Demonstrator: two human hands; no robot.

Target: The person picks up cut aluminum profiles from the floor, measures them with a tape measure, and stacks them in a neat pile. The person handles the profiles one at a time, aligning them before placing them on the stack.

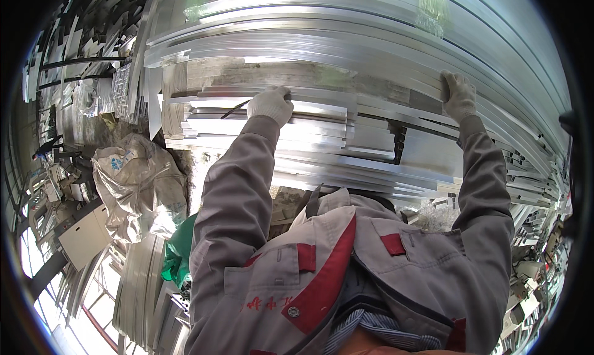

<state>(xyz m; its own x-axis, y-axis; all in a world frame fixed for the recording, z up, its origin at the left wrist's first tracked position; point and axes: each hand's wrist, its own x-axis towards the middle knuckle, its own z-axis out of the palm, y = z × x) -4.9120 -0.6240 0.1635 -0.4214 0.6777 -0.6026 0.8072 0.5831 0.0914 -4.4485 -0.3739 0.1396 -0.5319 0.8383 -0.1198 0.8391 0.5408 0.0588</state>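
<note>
Aluminium profile (pixel 371 110) was gripped by gloved left hand (pixel 270 105) and right hand (pixel 459 95), spaced wide for balance atop the stack (pixel 309 151).

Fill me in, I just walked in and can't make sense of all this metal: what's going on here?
A person in a grey work jacket and white gloves stands against a big stack of long aluminium profiles. The left hand rests on the end of one flat strip partway up the pile, and the right hand grips the edge of the profiles farther along. Whether either strip is being moved cannot be told. A bulging white sack and a green bag sit to the left.
</note>
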